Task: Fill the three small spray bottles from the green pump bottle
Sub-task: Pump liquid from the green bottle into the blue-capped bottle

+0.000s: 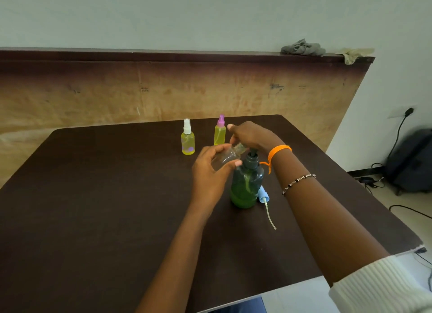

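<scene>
The green pump bottle (245, 186) stands on the dark table (105, 207), with green liquid low in it. My right hand (250, 135) rests on top of its dark pump head. My left hand (210, 170) grips a clear small spray bottle (228, 156), uncapped and tilted, its neck by the pump's spout. A blue spray cap (263, 194) with its dip tube lies right of the pump bottle. Two small spray bottles holding yellow liquid stand further back: one with a white cap (187, 138), one with a purple cap (220, 131).
A wooden board (140, 95) leans against the wall behind the table, with grey rags (302, 47) on its top edge. On the floor at the right are a dark bag (411, 160) and cables. The table's right edge runs close to my right forearm.
</scene>
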`<move>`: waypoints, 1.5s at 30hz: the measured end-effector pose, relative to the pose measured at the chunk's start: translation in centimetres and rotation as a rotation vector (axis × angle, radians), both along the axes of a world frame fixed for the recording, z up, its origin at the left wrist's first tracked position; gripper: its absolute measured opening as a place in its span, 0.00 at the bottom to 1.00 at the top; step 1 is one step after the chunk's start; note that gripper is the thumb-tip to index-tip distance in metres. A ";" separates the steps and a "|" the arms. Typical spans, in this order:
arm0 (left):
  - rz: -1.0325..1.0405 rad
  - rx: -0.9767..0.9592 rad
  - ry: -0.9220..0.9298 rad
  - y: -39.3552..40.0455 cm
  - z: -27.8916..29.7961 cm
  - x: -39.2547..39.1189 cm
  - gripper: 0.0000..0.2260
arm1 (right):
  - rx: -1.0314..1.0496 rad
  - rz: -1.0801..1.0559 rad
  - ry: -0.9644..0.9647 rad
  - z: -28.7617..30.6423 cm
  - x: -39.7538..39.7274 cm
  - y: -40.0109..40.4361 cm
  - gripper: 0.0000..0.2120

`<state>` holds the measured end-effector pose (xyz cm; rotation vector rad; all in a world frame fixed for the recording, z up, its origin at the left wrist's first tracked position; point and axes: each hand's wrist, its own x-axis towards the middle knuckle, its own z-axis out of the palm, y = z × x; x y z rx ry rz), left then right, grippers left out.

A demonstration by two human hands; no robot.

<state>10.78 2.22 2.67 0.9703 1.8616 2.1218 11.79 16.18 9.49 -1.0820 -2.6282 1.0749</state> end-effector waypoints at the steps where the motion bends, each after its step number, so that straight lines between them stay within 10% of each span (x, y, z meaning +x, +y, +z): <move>1: 0.000 -0.002 0.004 0.0 0.0 0.0 0.16 | -0.007 -0.002 0.006 -0.2 0.0 0.2 0.26; 45: -0.011 -0.015 -0.095 -0.5 0.6 1.0 0.17 | 0.008 -0.059 -0.029 -0.3 0.4 -0.1 0.21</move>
